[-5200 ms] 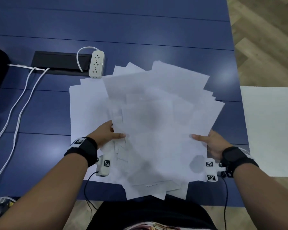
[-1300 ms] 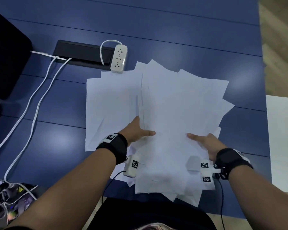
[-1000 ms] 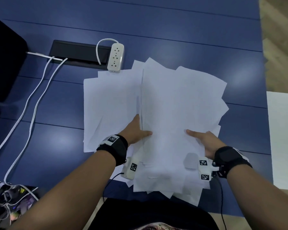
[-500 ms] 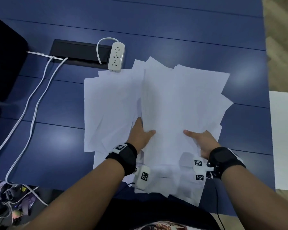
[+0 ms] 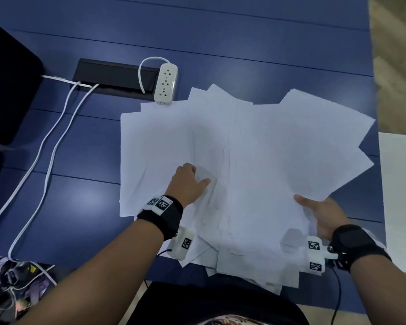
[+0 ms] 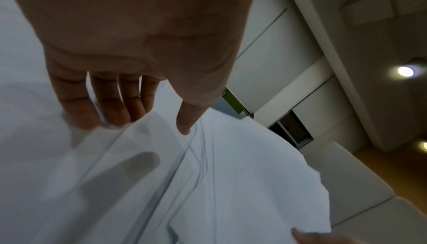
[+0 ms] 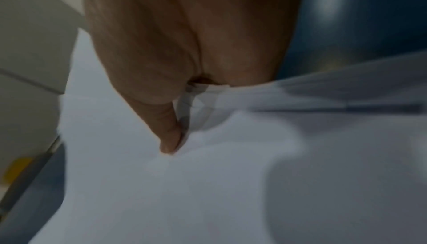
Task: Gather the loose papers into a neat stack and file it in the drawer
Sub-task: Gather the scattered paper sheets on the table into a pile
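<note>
Loose white papers cover the blue table (image 5: 220, 31). My right hand (image 5: 324, 214) pinches the near edge of a fanned bundle of papers (image 5: 279, 160), thumb (image 7: 168, 134) on top and the other fingers hidden beneath. The bundle's far corners reach over the table's right edge. My left hand (image 5: 190, 181) is at the bundle's left side, over the flat sheets (image 5: 155, 148) lying on the table. Its fingers (image 6: 104, 109) are nearly straight, with the tips tucked behind a lifted sheet edge and the thumb free above it. No drawer is in view.
A white power strip (image 5: 165, 84) lies just beyond the papers, beside a black cable tray (image 5: 115, 78). White cables (image 5: 54, 146) run down the left side, next to a dark object (image 5: 7, 102). A white surface (image 5: 401, 195) stands to the right, beyond the table's edge.
The right hand has swung the bundle to the right, so it fans wider. The left hand has let go of the bundle and moved slightly left onto the flat sheets.
</note>
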Tool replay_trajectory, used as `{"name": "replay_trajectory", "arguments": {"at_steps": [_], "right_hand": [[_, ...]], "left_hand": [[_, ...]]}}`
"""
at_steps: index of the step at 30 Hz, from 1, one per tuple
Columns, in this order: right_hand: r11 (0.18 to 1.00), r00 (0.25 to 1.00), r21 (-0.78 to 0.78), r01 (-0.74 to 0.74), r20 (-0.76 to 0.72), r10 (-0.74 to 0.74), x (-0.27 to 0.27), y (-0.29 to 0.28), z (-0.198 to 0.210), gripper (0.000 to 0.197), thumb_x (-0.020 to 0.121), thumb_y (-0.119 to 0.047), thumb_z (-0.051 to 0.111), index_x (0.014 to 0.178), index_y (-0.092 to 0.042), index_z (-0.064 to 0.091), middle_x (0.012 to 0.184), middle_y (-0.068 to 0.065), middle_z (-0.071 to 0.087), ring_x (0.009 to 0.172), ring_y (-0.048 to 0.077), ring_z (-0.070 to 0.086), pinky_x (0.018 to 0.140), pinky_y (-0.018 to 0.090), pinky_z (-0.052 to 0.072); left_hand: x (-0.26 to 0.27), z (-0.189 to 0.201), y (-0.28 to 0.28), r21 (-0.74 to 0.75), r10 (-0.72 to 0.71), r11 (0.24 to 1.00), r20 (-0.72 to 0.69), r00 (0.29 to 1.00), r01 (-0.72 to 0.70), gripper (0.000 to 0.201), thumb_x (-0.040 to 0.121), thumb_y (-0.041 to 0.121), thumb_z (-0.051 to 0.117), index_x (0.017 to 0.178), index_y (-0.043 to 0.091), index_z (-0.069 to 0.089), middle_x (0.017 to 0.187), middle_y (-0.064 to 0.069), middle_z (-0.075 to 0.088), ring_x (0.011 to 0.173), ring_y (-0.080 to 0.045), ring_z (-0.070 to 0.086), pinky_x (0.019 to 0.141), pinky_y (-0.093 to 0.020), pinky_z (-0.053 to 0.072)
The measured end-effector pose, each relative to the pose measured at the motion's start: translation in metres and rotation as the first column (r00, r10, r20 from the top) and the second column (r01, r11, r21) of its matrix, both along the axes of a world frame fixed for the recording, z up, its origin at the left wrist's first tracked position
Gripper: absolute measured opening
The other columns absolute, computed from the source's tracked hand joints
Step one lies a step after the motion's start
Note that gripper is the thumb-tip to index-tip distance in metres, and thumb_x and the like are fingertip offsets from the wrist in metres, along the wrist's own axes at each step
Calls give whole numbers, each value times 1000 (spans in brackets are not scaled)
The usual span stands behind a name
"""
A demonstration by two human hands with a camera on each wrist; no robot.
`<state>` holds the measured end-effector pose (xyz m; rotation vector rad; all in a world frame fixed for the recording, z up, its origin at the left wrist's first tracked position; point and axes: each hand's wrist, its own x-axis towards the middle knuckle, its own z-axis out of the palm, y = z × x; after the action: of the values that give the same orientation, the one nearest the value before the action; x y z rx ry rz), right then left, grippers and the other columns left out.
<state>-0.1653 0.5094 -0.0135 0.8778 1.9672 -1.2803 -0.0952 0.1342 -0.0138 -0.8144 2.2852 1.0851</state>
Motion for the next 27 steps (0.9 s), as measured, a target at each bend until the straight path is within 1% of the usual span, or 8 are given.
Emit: {"name": "replay_trajectory", "arguments": {"at_steps": [3, 6, 10, 13, 16, 22, 25, 27], "right_hand": [[996, 986, 92, -20, -160, 34, 6, -11, 12, 51, 82, -35, 88, 76, -20, 39, 72, -2, 37, 66, 18, 39, 55, 30, 32], [998, 973, 47, -30, -225, 40, 6, -16, 11, 48, 84, -30, 86, 72, -24, 40, 59, -13, 44, 57, 11, 38, 51, 23, 31], [999, 962, -12, -51, -268, 46, 4, -16, 8, 48, 80, -35, 90, 113, -9, 66, 103, 2, 73, 93, 22, 68, 80, 34, 56], [996, 969, -72, -51, -246, 32, 5, -19, 23, 24, 89, -18, 83, 107, -10, 69, 91, -3, 70, 78, 12, 64, 66, 26, 48], [994, 960, -88, -68, -275, 41, 7, -22, 30, 17, 90, -18, 81, 98, -12, 67, 82, -5, 64, 70, 10, 58, 61, 24, 42], [992, 984, -72, -105, -154, 93, 10, -20, 39, 49, 87, -37, 82, 73, -24, 36, 65, -4, 29, 48, 11, 30, 49, 22, 30], [975, 999, -222, -4, 51, 15, 7, 0, 21, 40, 80, -38, 87, 82, -7, 61, 60, -1, 55, 62, 20, 55, 66, 29, 45], [960, 989, -279, -18, 139, 58, 7, 5, 18, 57, 74, -43, 92, 107, -2, 69, 83, 3, 68, 92, 24, 65, 83, 35, 48]], "left_hand": [[-6, 1, 12, 112, 134, 985, -5, 991, -133, 62, 92, 43, 79, 139, 16, 49, 139, -7, 48, 123, -27, 59, 109, -44, 52], [-10, 4, 13, 183, 312, 935, -16, 950, -304, 70, 92, 30, 82, 145, 12, 40, 133, -8, 53, 121, -29, 61, 103, -45, 56], [-14, 6, 14, 222, 197, 953, 63, 978, -206, 38, 100, 28, 73, 129, 7, 58, 110, -2, 61, 102, -23, 61, 71, -31, 54], [-16, 5, 16, 223, 156, 962, 37, 987, -160, 24, 105, 25, 65, 114, 4, 62, 103, -1, 61, 103, -25, 58, 84, -37, 53], [-14, 8, 21, 301, 136, 942, 70, 988, -151, 53, 106, 32, 64, 151, 10, 49, 146, -1, 55, 135, -24, 53, 114, -42, 48], [-13, 11, 25, 515, 287, 790, 165, 943, -331, 34, 105, 31, 68, 137, 21, 62, 131, 7, 71, 111, -14, 66, 78, -26, 51], [-10, 8, 23, 622, 301, 679, 247, 921, -389, 37, 109, 30, 61, 143, 17, 62, 135, 3, 72, 120, -15, 69, 84, -23, 57], [-9, 8, 18, 666, 327, 606, 290, 899, -435, 39, 110, 35, 58, 143, 16, 61, 132, 2, 74, 118, -15, 70, 89, -26, 59]]}}
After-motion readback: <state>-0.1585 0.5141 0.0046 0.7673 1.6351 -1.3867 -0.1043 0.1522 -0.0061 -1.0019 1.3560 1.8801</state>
